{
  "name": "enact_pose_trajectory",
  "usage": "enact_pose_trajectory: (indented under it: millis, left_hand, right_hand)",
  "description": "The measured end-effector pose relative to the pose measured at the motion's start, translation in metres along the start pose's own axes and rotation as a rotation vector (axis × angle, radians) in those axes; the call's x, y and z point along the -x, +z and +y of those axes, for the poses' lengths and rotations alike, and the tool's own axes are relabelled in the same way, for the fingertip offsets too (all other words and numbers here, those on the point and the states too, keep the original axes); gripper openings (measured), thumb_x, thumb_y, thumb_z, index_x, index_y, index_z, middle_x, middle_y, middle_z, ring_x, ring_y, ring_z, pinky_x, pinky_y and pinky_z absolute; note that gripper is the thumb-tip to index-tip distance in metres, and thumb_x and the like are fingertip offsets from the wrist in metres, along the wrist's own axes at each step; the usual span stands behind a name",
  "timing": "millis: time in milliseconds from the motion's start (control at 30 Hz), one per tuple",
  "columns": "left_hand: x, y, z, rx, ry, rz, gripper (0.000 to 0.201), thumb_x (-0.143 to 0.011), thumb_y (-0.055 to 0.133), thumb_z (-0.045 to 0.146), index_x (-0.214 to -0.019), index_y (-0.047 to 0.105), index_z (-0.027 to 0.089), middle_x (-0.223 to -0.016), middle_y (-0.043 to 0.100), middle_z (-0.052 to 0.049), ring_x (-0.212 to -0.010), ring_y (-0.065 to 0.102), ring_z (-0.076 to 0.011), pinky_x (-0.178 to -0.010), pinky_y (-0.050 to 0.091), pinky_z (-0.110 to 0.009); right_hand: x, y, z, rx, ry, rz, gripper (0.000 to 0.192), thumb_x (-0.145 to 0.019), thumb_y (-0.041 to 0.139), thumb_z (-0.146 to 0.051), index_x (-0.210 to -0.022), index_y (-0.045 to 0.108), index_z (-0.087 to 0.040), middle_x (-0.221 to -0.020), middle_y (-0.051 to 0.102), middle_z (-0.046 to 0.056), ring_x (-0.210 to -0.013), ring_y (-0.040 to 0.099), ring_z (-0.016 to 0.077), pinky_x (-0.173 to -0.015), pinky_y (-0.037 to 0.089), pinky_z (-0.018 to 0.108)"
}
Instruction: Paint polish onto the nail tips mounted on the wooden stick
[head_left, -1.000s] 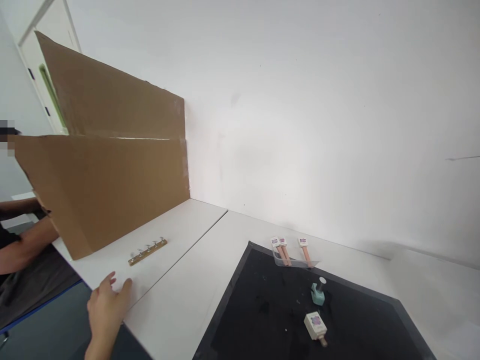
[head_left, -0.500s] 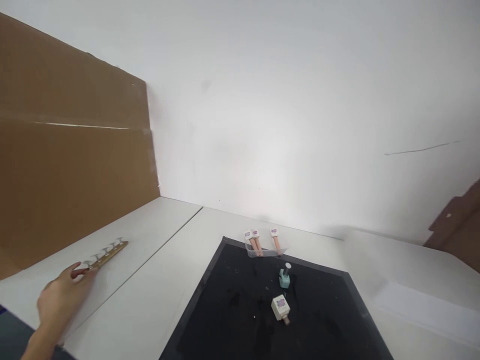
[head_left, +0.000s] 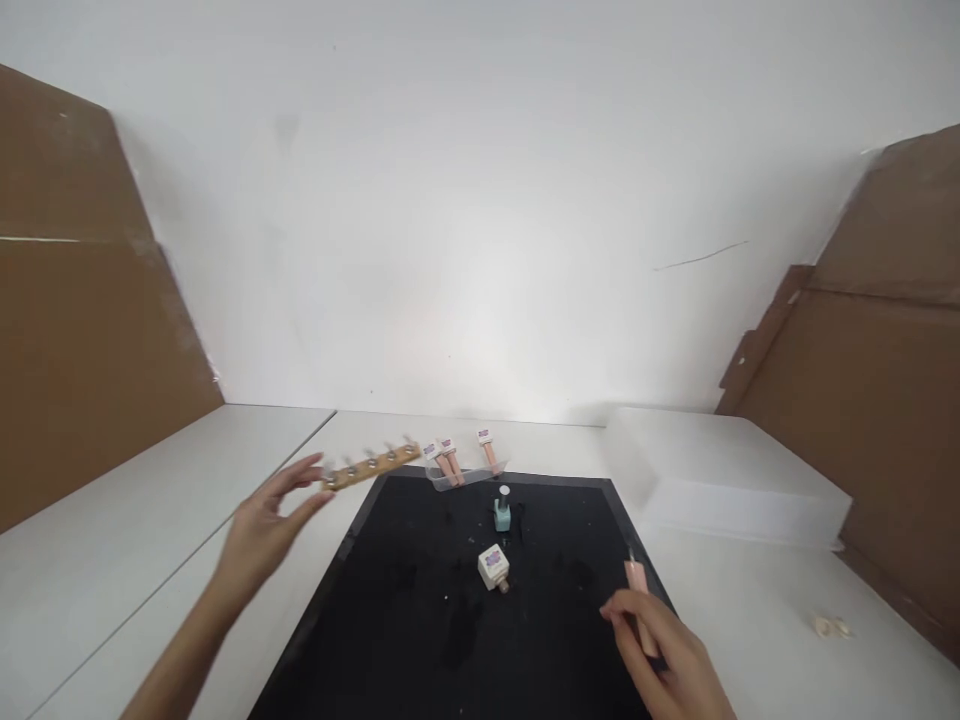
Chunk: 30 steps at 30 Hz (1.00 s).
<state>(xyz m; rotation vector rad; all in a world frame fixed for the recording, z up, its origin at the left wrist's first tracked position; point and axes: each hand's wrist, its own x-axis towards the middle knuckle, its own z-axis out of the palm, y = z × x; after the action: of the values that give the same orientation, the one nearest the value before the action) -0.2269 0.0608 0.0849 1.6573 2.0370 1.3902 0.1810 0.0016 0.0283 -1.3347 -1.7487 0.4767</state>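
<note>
My left hand (head_left: pixel 266 515) pinches one end of a narrow wooden strip (head_left: pixel 371 468) between thumb and fingertips. Several small round mounts with clear nail-tip-like pieces stand along this strip. It is held above the table, near the black mat's far left corner. At the lower right, my right hand (head_left: pixel 660 645) is closed around a pink pen-shaped tool (head_left: pixel 636 575) with a thin tip pointing away. A white square bottle (head_left: pixel 493 566) lies on its side on the black mat (head_left: pixel 450 640). Beyond it stands a teal bottle (head_left: pixel 502 516) with a silvery cap.
At the mat's far edge is a clear tray (head_left: pixel 469 477) with several white bottles that have long pink caps. A white box (head_left: pixel 720 470) stands at the right. Small beige pieces (head_left: pixel 831 627) lie on the right. Cardboard panels (head_left: pixel 82 300) flank both sides.
My left hand has brought the wooden strip from the far left of the table over towards the mat. My right hand has come into view with the pink tool. The view has swung right.
</note>
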Motion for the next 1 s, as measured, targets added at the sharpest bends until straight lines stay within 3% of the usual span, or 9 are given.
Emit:
enact_pose_trajectory:
  millis: [167, 233, 333, 533, 700, 833, 900, 1000]
  left_hand:
    - [0.042, 0.078, 0.064, 0.222, 0.258, -0.310, 0.039, -0.072, 0.064, 0.038, -0.108, 0.063, 0.024, -0.099, 0.068, -0.006, -0.098, 0.059, -0.0243, -0.090, 0.043, -0.037]
    - [0.062, 0.100, 0.083, 0.286, 0.341, -0.408, 0.034, -0.073, 0.064, 0.034, -0.106, 0.064, 0.026, -0.093, 0.069, -0.005, -0.095, 0.060, -0.0233, -0.087, 0.045, -0.035]
    - [0.083, 0.126, 0.099, 0.356, 0.418, -0.517, 0.036, -0.075, 0.063, 0.030, -0.111, 0.062, 0.029, -0.091, 0.069, -0.006, -0.091, 0.060, -0.0233, -0.081, 0.047, -0.035]
    - [0.102, 0.157, 0.093, 0.390, 0.458, -0.602, 0.039, -0.074, 0.064, 0.026, -0.113, 0.062, 0.034, -0.092, 0.072, -0.007, -0.089, 0.058, -0.0263, -0.082, 0.043, -0.040]
    - [0.114, 0.171, 0.082, 0.324, 0.387, -0.628, 0.040, -0.073, 0.066, 0.027, -0.111, 0.063, 0.038, -0.091, 0.073, -0.006, -0.083, 0.058, -0.0261, -0.080, 0.043, -0.039]
    - [0.121, 0.183, 0.075, 0.335, 0.357, -0.477, 0.036, -0.072, 0.067, 0.026, -0.106, 0.066, 0.038, -0.085, 0.074, -0.006, -0.079, 0.058, -0.0256, -0.077, 0.043, -0.037]
    - [0.122, 0.187, 0.070, 0.302, 0.414, -0.455, 0.037, -0.073, 0.065, 0.025, -0.108, 0.064, 0.037, -0.085, 0.073, -0.005, -0.078, 0.058, -0.0245, -0.076, 0.044, -0.035]
    - [0.119, 0.189, 0.064, 0.153, 0.599, -0.522, 0.044, -0.078, 0.059, 0.022, -0.120, 0.054, 0.035, -0.088, 0.071, -0.003, -0.081, 0.058, -0.0219, -0.073, 0.047, -0.032]
  right_hand:
    - [-0.040, -0.014, 0.005, -0.234, 0.032, -0.098, 0.017, -0.083, 0.051, -0.036, -0.072, 0.056, -0.024, -0.057, 0.039, -0.003, -0.053, 0.043, 0.0162, -0.058, 0.044, 0.027]
    - [-0.056, -0.017, 0.015, -0.450, 0.121, -0.061, 0.016, -0.079, 0.058, -0.036, -0.070, 0.056, -0.023, -0.059, 0.046, -0.003, -0.058, 0.048, 0.0170, -0.059, 0.043, 0.027]
    - [-0.078, -0.021, 0.034, -0.528, 0.173, -0.010, 0.015, -0.081, 0.055, -0.037, -0.077, 0.052, -0.023, -0.066, 0.056, -0.001, -0.057, 0.050, 0.0157, -0.050, 0.039, 0.024]
    - [-0.093, -0.018, 0.064, -0.660, 0.211, 0.018, 0.018, -0.081, 0.055, -0.038, -0.079, 0.046, -0.023, -0.063, 0.056, -0.003, -0.050, 0.048, 0.0122, -0.045, 0.036, 0.022]
    - [-0.087, -0.011, 0.075, -0.701, 0.228, -0.086, 0.019, -0.082, 0.056, -0.040, -0.079, 0.050, -0.022, -0.058, 0.055, -0.004, -0.047, 0.046, 0.0115, -0.044, 0.034, 0.022]
    - [-0.083, -0.013, 0.078, -0.694, 0.231, -0.144, 0.019, -0.086, 0.052, -0.040, -0.083, 0.053, -0.021, -0.059, 0.055, -0.003, -0.048, 0.046, 0.0111, -0.046, 0.036, 0.023]
    - [-0.083, -0.014, 0.078, -0.684, 0.229, -0.162, 0.021, -0.088, 0.050, -0.042, -0.085, 0.054, -0.021, -0.059, 0.055, -0.003, -0.048, 0.045, 0.0109, -0.048, 0.037, 0.023]
    - [-0.083, -0.015, 0.079, -0.663, 0.233, -0.187, 0.025, -0.089, 0.047, -0.044, -0.088, 0.056, -0.020, -0.057, 0.054, -0.004, -0.048, 0.044, 0.0107, -0.049, 0.038, 0.024]
